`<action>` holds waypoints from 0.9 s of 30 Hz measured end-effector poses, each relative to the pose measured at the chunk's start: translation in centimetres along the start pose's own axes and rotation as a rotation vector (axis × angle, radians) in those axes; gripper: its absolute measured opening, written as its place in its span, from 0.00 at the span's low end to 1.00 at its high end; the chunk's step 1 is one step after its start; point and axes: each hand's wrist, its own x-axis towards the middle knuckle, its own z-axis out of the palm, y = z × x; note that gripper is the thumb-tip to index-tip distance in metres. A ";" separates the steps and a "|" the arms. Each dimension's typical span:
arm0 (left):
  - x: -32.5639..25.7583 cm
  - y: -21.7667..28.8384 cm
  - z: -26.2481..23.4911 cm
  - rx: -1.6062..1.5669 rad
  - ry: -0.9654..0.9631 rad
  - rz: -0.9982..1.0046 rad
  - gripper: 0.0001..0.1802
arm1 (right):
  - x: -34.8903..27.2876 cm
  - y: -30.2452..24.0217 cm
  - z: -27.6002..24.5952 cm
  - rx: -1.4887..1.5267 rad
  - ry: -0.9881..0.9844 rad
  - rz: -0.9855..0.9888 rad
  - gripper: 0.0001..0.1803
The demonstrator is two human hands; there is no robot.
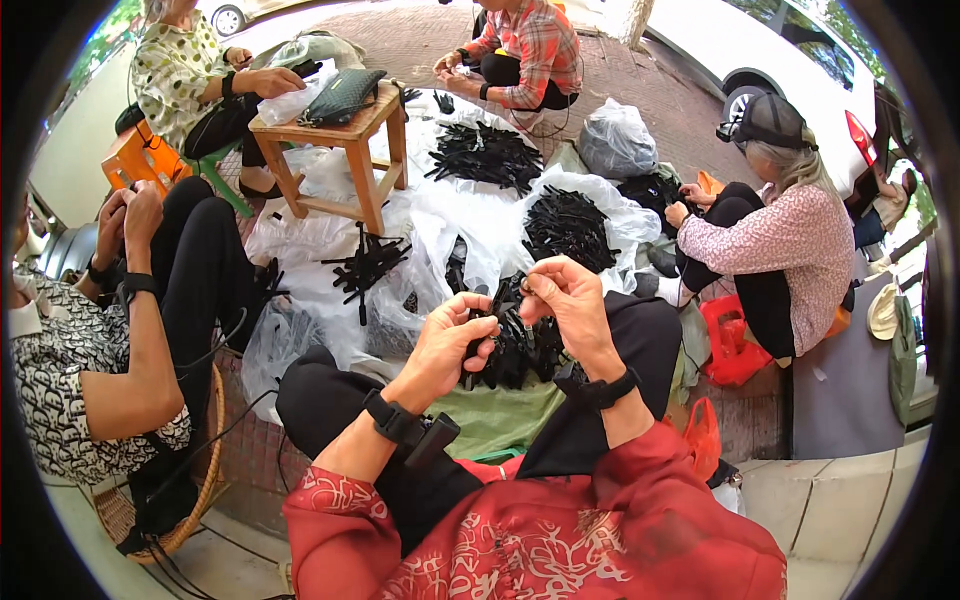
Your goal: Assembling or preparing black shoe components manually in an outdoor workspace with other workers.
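Note:
Both my hands are raised over my lap, a short gap apart. My left hand [458,335] is closed, with a thin black strip [474,335] between thumb and fingers. My right hand [572,305] pinches with thumb and forefinger; what is at its fingertips is dark and too small to make out. Just below and beyond the hands lies a heap of black strips [512,352], partly hidden by them. Farther off, a bigger pile of black strips [570,228] rests on white plastic sheeting [425,215].
A wooden stool [365,150] carrying a black bag [343,96] stands far left. Co-workers sit around the sheeting: one person [90,370] close left, another [770,230] right, two farther off. Red plastic bags [735,340] lie right. A wicker basket [205,480] and cables are at lower left.

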 end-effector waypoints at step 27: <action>0.0 0.1 -0.2 -0.036 -0.129 -0.160 0.10 | -1.2 1.8 -1.6 0.214 -0.095 0.097 0.14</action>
